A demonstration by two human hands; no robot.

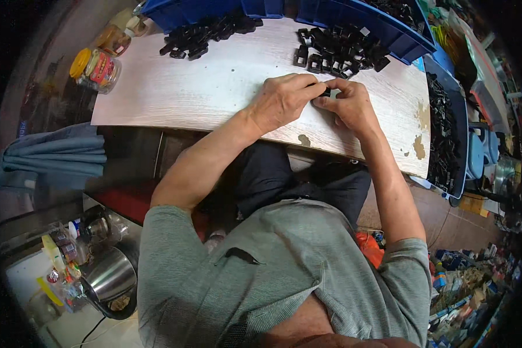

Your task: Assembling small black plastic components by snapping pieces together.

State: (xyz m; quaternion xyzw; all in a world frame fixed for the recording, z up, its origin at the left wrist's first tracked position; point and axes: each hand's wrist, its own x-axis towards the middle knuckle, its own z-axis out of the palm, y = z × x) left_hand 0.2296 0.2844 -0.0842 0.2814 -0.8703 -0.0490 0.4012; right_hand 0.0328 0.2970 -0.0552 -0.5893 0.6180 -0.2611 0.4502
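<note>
The left hand [287, 100] and right hand [352, 105] meet right of upper centre, fingertips jointly pinching a small black part [327, 92] over the white table [174, 93]. Black pieces [336, 51] lie heaped above; a blue bin [391, 37] stands beyond, upper right.

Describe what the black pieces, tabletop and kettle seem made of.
Black pieces: probably plastic, semi-gloss, from their highlights; coated metal is possible. Tabletop: likely satin laminate, showing streaky grain and worn brownish patches. Kettle: seemingly polished steel, from its silvery reflections.
</note>
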